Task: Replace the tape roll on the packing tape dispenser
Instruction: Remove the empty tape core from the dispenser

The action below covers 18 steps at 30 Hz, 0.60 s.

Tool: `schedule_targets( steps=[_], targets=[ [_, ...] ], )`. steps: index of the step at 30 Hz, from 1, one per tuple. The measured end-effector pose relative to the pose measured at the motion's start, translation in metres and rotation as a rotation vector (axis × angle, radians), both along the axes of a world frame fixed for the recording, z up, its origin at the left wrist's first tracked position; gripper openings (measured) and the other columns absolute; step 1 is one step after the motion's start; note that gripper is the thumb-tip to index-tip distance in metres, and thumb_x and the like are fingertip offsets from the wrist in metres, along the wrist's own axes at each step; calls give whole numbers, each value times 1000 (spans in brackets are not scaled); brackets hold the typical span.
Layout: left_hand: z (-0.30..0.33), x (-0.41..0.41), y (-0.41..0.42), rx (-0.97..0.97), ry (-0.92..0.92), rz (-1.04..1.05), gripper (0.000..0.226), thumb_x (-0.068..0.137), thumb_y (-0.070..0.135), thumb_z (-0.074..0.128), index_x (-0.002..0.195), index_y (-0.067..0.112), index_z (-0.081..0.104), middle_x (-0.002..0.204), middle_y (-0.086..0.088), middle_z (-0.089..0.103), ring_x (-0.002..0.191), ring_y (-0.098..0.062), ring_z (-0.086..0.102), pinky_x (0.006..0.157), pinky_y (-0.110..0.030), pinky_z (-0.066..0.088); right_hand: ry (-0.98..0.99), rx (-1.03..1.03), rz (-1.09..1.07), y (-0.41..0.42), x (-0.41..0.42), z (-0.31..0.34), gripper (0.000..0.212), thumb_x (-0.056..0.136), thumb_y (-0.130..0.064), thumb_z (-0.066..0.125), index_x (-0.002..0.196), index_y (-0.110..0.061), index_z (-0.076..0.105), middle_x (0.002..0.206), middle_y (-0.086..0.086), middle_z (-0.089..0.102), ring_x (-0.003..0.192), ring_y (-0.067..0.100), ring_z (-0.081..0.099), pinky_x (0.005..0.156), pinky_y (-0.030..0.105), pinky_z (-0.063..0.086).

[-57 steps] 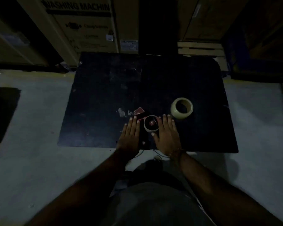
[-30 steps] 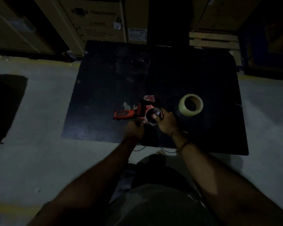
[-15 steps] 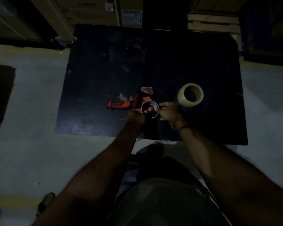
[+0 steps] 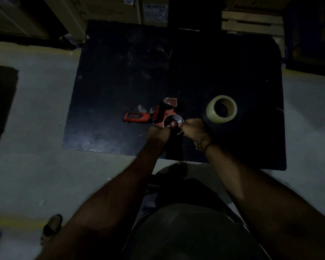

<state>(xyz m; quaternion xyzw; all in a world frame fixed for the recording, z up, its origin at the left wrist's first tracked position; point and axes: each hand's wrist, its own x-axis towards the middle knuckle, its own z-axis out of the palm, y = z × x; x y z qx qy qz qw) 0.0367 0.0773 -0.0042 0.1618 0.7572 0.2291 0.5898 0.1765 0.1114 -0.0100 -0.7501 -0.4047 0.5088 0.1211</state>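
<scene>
A red packing tape dispenser (image 4: 158,115) lies on the black table (image 4: 176,72) with its handle pointing left. Its round hub (image 4: 173,123) faces up, grey with a red centre. My left hand (image 4: 159,133) grips the dispenser's near edge just below the hub. My right hand (image 4: 192,127) pinches the hub's right rim; what sits between the fingers is hidden. A full roll of pale tape (image 4: 221,109) lies on the table just beyond my right hand, apart from it.
Cardboard boxes (image 4: 109,8) and a wooden pallet (image 4: 251,21) stand behind the table. Grey concrete floor (image 4: 36,109) surrounds it, with a dark mat (image 4: 0,106) at the left. My foot (image 4: 51,228) shows at the lower left. The scene is dim.
Both hands went from lying flat beside the hub to gripping the dispenser. The dispenser was lifted and turned so its handle points left. The tape roll has not moved.
</scene>
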Motion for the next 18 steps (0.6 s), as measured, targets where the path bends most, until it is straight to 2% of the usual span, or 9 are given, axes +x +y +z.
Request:
schedule_targets(
  steps=[2,3,5,8,11,15,18],
  targets=[
    [6,2,-3,39,63,-22,37,94,23,66,128,8,68,131,-15,69,120,-34,66,102,-44,55,-9,20,1,-3,-1,1,33,90,-34,76,92,-2,80,98,21,80,91,28,75,81,43,61],
    [6,4,-5,49,100,-45,36,93,25,68,126,10,69,129,-14,69,119,-34,66,104,-46,54,-5,24,-7,-5,-1,1,29,90,-33,77,94,-4,82,97,17,81,93,28,76,85,43,62],
    [6,6,-7,67,123,-34,38,91,27,71,124,11,70,127,-14,71,119,-34,67,104,-47,55,5,27,-27,-9,0,2,26,88,-33,78,98,-9,83,97,11,82,97,28,76,90,46,63],
    [4,5,-10,71,149,-36,36,91,27,71,121,8,71,124,-15,72,116,-34,68,102,-47,56,-15,35,-24,-11,0,4,21,89,-29,78,96,-10,82,97,12,81,98,29,76,90,47,63],
    [0,3,-11,94,155,-66,32,92,28,71,113,5,74,115,-17,75,110,-34,70,94,-42,58,-26,41,-30,-11,1,7,20,88,-27,78,100,-11,83,96,9,80,97,29,75,88,44,63],
    [-1,2,-13,103,159,-83,29,92,35,73,101,8,76,97,-6,75,99,-26,72,76,-32,51,-57,96,-55,-14,0,7,22,86,-28,81,97,-9,82,97,13,82,95,30,76,88,48,63],
    [-4,2,-14,117,182,-80,33,89,37,76,96,4,76,99,-11,78,96,-28,74,76,-33,54,-61,107,-87,-15,-1,8,23,85,-28,82,101,-11,83,100,11,82,97,28,76,89,45,63]
  ],
)
